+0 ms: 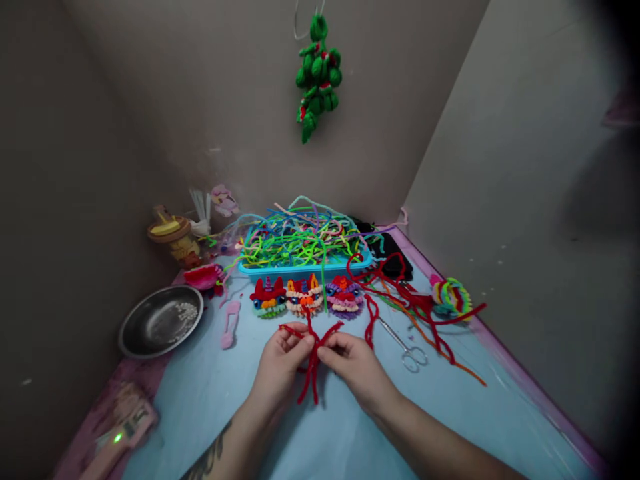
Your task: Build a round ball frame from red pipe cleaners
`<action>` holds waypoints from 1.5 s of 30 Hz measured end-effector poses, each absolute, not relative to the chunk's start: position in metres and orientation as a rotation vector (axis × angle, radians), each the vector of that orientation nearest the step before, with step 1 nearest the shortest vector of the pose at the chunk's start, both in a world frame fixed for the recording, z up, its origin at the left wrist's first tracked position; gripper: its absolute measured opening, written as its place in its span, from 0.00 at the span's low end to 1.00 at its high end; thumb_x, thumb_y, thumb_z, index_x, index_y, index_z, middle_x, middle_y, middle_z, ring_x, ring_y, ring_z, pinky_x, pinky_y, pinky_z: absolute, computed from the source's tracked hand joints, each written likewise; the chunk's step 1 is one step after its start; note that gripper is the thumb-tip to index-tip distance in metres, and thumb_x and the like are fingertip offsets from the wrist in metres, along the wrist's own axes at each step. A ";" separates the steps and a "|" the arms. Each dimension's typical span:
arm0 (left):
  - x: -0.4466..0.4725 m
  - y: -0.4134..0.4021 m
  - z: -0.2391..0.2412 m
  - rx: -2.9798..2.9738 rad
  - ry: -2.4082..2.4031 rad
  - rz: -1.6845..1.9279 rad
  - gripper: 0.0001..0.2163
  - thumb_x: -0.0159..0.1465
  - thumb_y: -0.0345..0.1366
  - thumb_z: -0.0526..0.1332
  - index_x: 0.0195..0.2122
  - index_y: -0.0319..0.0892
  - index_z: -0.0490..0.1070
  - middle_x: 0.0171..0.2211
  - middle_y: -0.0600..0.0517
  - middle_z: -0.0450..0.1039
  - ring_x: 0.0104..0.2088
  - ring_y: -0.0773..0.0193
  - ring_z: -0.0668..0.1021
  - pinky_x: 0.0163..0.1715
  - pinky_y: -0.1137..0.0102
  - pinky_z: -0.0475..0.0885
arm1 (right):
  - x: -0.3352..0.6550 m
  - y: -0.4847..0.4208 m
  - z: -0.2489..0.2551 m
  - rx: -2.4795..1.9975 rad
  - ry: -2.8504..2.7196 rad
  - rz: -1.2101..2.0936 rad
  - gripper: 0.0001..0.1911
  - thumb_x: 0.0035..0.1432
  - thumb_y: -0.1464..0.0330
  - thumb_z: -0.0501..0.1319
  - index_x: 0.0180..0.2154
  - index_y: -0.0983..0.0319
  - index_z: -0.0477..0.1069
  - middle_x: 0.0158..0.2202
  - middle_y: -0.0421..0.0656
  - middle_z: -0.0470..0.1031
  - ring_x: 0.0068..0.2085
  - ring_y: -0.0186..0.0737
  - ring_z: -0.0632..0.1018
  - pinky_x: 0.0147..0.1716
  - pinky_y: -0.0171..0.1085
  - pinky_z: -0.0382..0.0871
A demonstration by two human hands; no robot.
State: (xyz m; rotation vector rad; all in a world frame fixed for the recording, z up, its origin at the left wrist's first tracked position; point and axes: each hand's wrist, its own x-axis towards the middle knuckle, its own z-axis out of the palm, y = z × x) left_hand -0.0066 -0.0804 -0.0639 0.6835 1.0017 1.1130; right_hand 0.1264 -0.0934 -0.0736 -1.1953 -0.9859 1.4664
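Observation:
Red pipe cleaners (314,373), crossed in a bundle, are pinched between my two hands above the blue table cover. My left hand (287,353) closes thumb and fingers on the bundle from the left. From the right, my right hand (353,360) pinches it with thumb and forefinger. Some strands point up and outward, others hang down toward me. Just beyond my hands sit three colourful pipe-cleaner figures: a red one (268,297), an orange and white one (304,295) and a purple one (345,298).
Behind the figures, a blue basket (305,271) overflows with pipe cleaners. Scissors (407,350) and loose red strands (425,310) lie right. At left are a metal bowl (145,333), a pink pin-shaped piece (230,327) and a pink device with a green light (127,427). A green ornament (319,77) hangs above.

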 end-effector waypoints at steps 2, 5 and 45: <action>-0.006 -0.081 -0.064 0.693 1.017 1.127 0.15 0.49 0.36 0.70 0.34 0.40 0.66 0.19 0.60 0.68 0.18 0.75 0.68 0.21 0.78 0.62 | 0.126 -0.093 -0.074 -1.191 -0.968 1.442 0.14 0.43 0.61 0.67 0.21 0.63 0.67 0.19 0.36 0.66 0.24 0.32 0.65 0.27 0.33 0.59; -0.008 -0.080 -0.064 0.724 1.009 1.130 0.16 0.48 0.35 0.71 0.34 0.39 0.67 0.23 0.58 0.72 0.22 0.73 0.71 0.24 0.78 0.65 | 0.126 -0.093 -0.073 -1.188 -0.940 1.431 0.14 0.44 0.60 0.66 0.21 0.63 0.66 0.19 0.36 0.65 0.24 0.32 0.64 0.26 0.33 0.58; -0.021 -0.082 -0.058 2.203 1.144 0.950 0.07 0.63 0.30 0.54 0.32 0.41 0.70 0.29 0.50 0.75 0.29 0.64 0.76 0.31 0.73 0.70 | 0.143 -0.097 -0.061 -1.225 -1.717 0.771 0.07 0.54 0.75 0.55 0.25 0.61 0.65 0.30 0.42 0.68 0.35 0.39 0.71 0.36 0.37 0.63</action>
